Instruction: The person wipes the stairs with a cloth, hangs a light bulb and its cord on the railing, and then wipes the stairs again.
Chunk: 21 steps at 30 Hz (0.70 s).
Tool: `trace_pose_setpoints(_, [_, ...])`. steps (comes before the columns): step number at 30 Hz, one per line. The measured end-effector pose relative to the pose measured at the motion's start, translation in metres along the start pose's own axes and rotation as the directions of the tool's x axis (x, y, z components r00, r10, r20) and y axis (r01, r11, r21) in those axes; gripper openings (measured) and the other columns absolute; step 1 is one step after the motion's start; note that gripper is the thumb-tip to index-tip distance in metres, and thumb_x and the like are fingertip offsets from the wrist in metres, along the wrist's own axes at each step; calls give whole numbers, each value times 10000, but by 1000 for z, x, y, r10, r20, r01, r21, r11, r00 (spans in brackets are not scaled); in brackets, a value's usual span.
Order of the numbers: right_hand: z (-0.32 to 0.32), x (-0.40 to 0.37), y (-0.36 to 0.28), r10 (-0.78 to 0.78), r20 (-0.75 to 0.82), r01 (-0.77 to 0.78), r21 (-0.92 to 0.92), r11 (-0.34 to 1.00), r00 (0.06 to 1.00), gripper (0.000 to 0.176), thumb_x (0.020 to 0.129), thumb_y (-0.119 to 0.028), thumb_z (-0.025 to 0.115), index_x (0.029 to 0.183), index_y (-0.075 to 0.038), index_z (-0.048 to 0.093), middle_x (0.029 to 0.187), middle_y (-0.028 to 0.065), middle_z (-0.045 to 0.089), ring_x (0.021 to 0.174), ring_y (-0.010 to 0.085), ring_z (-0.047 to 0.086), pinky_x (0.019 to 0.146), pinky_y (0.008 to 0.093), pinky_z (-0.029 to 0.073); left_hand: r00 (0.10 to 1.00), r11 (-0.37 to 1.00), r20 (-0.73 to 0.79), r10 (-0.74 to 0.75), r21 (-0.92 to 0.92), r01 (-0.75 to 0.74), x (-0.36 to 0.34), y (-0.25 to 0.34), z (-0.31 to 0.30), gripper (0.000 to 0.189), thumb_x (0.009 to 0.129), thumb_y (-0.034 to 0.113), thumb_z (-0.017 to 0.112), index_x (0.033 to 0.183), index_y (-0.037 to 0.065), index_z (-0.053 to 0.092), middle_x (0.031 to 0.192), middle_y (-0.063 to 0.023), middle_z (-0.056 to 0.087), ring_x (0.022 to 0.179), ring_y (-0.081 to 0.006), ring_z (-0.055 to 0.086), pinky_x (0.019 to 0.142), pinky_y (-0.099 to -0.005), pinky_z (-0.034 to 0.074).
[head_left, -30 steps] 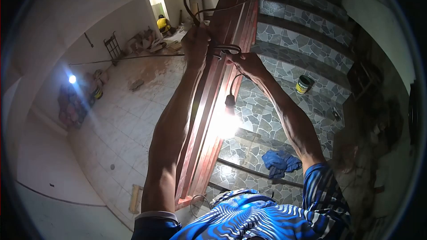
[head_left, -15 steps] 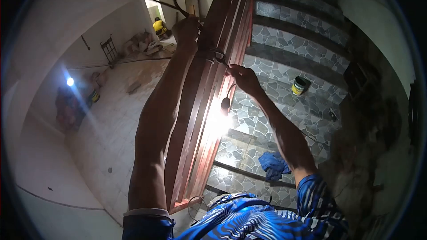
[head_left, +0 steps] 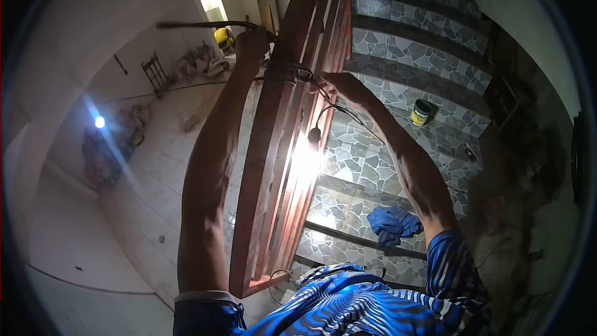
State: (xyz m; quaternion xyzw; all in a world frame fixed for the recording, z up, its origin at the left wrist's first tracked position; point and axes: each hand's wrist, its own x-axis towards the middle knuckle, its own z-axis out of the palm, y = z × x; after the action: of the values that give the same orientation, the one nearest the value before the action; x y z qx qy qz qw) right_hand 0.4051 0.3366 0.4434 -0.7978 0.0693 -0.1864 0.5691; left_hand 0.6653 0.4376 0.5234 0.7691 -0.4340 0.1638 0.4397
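Note:
A dark cable [head_left: 205,24] runs out to the left from my left hand [head_left: 254,45], which is closed round it beside the red-brown railing [head_left: 261,149]. The same sort of cable is looped round the top rail. On the stair side, my right hand [head_left: 339,87] is at the cable below this loop, thumb and fingers bent but apart; its contact with the cable is unclear. Below that hand a lit bulb hangs from a dark socket [head_left: 315,135] against the balusters, its glare hiding part of them.
Stone-patterned stairs [head_left: 398,43] rise on the right, bearing a paint can [head_left: 420,112] and a blue cloth [head_left: 393,225]. Down left, a hand truck [head_left: 154,73] and a second lamp [head_left: 99,122] stand by the walls. A person in yellow [head_left: 224,38] is at the back.
My left hand has moved slightly left and down, and the cable's big loop has swung down to a nearly flat line. The fingers of my right hand have loosened, and more cable shows beneath them.

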Motion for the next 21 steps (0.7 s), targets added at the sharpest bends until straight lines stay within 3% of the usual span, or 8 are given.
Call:
trace_pose_setpoints(2, [-4, 6, -6, -36, -16, 34, -114, 993, 999, 400, 996, -374, 465, 1046, -73, 724, 878, 23, 722, 795, 104, 618, 716, 261, 471, 976, 926, 33, 216, 309, -216, -4, -9, 2, 201, 825, 170, 615, 996, 64, 599, 740, -124, 683, 695, -288, 698, 613, -426, 544])
trace_pose_setpoints(4, [-8, 9, -12, -23, 34, 31, -285, 958, 999, 403, 987, -402, 482, 1017, -91, 737, 870, 17, 726, 774, 102, 627, 702, 258, 474, 864, 645, 216, 454, 589, -487, -20, 5, -19, 183, 844, 177, 589, 991, 69, 598, 755, -133, 684, 689, -293, 696, 611, -430, 544])
trace_pose_setpoints(9, [-2, 0, -38, 0, 57, 24, -428, 903, 998, 323, 971, -329, 521, 941, -81, 725, 847, 5, 712, 758, 106, 603, 717, 295, 477, 862, 696, 167, 479, 526, -488, -43, 15, -26, 224, 834, 202, 633, 1008, 66, 593, 775, -155, 650, 778, -299, 680, 682, -432, 540])
trace_pose_setpoints(11, [0, 3, -34, -14, 64, 41, -434, 900, 998, 317, 971, -314, 518, 943, -71, 719, 822, 20, 701, 740, 103, 603, 704, 300, 480, 892, 804, -25, 452, 444, -395, -78, 48, -47, 242, 838, 171, 637, 1044, 59, 580, 802, -136, 628, 799, -292, 659, 708, -428, 534])
trace_pose_setpoints(13, [2, 2, -35, -12, 66, 42, -464, 885, 998, 307, 975, -289, 505, 955, -62, 710, 820, 40, 696, 744, 110, 611, 709, 306, 488, 839, 800, -84, 537, 365, -476, -100, 86, -66, 265, 842, 140, 641, 1080, 51, 567, 829, -118, 607, 820, -284, 637, 735, -424, 528])
trace_pose_setpoints(16, [9, -4, -41, -42, 61, 67, -492, 868, 997, 298, 988, -239, 463, 987, -47, 690, 850, 80, 695, 788, 145, 636, 750, 320, 503, 546, 525, 192, 815, 152, -837, -112, 108, -65, 253, 802, 180, 703, 1005, 63, 605, 882, -95, 612, 911, -268, 620, 835, -420, 500])
trace_pose_setpoints(19, [13, 5, -19, -161, 66, 172, -487, 856, 985, 311, 998, -207, 414, 1005, -30, 670, 875, 111, 691, 846, 194, 660, 807, 339, 512, 347, 272, 326, 879, 254, -928, -114, 86, -22, 226, 788, 199, 701, 975, 90, 637, 910, -77, 619, 994, -244, 597, 937, -403, 449])
trace_pose_setpoints(21, [10, 4, -12, -208, 91, 222, -570, 791, 974, 327, 1003, -201, 389, 1006, -21, 662, 889, 121, 688, 886, 225, 669, 843, 352, 511, 449, 321, 420, 788, 342, -883, -118, 87, -10, 197, 780, 203, 689, 947, 102, 662, 920, -77, 625, 1043, -235, 579, 984, -405, 417])
